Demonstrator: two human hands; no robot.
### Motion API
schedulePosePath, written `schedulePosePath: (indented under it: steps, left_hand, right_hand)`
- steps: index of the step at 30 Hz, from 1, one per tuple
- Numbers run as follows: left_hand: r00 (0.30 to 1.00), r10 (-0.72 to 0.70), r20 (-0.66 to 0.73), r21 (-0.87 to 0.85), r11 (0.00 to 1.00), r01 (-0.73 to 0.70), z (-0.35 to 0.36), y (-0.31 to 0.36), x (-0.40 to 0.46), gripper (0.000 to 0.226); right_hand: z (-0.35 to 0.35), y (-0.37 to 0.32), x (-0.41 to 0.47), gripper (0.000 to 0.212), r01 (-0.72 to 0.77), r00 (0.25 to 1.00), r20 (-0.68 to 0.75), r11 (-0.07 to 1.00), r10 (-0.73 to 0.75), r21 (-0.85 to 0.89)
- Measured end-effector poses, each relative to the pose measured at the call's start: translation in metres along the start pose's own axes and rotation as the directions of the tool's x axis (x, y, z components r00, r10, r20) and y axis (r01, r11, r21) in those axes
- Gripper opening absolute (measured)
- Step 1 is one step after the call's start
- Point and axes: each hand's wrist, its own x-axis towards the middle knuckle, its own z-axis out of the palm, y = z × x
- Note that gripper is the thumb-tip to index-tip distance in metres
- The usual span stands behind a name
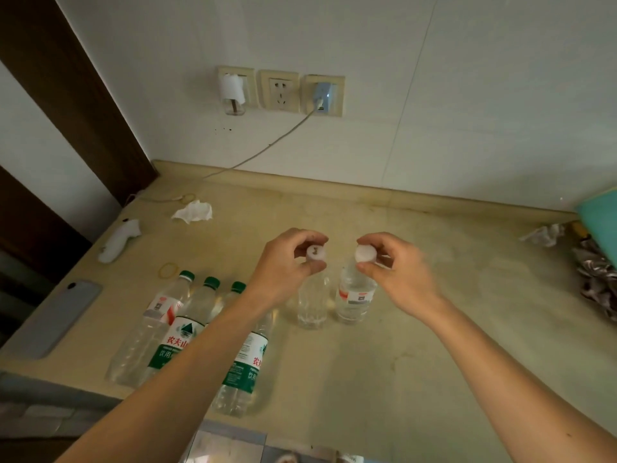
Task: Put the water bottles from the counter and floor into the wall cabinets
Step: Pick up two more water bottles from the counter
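Three green-capped bottles (187,332) stand near the counter (417,329) front edge, left. Left hand (287,262), forearm angled inward, pinches the cap of a clear bottle (312,302); right hand (400,272) pinches the labelled bottle (355,295) cap mid-counter

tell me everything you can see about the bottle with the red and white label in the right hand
The small clear bottle looks like thin transparent plastic, with a white cap and a red-and-white label band around its upper body, its print too blurred to read. It stands upright on the beige counter, just right of a similar unlabelled bottle. The right hand pinches its cap from above with thumb and fingertips. Whether its base has left the counter cannot be told.
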Motion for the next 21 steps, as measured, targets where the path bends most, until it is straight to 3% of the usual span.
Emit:
schedulePosePath:
  steps: [5,10,16,19,21]
  left_hand:
    - [0.996,0.074,0.055,0.058,0.995,-0.077,0.001,-0.005,-0.016,0.044]
    - [0.994,0.097,0.043,0.166,0.981,-0.102,0.004,-0.019,-0.023,0.059]
    - [0.992,-0.097,0.078,0.109,0.990,0.088,0.022,-0.058,-0.033,0.108]
    - [0.971,-0.218,0.093,0.016,0.976,0.218,0.038,-0.080,-0.039,0.109]
    - [0.957,-0.283,0.068,-0.058,0.956,0.287,0.047,-0.090,-0.042,0.100]
  right_hand:
    - [-0.005,0.010,-0.009,0.037,0.003,0.999,0.032,1.000,-0.003,0.002]
    - [0.003,0.017,-0.016,0.045,0.006,0.999,-0.039,0.999,-0.004,0.048]
    - [0.018,0.053,-0.034,0.101,-0.196,0.980,-0.006,0.977,0.197,0.084]
    - [0.028,0.074,-0.038,0.109,-0.272,0.961,0.095,0.955,0.261,0.122]
    - [0.035,0.085,-0.038,0.102,-0.298,0.950,0.142,0.944,0.278,0.142]
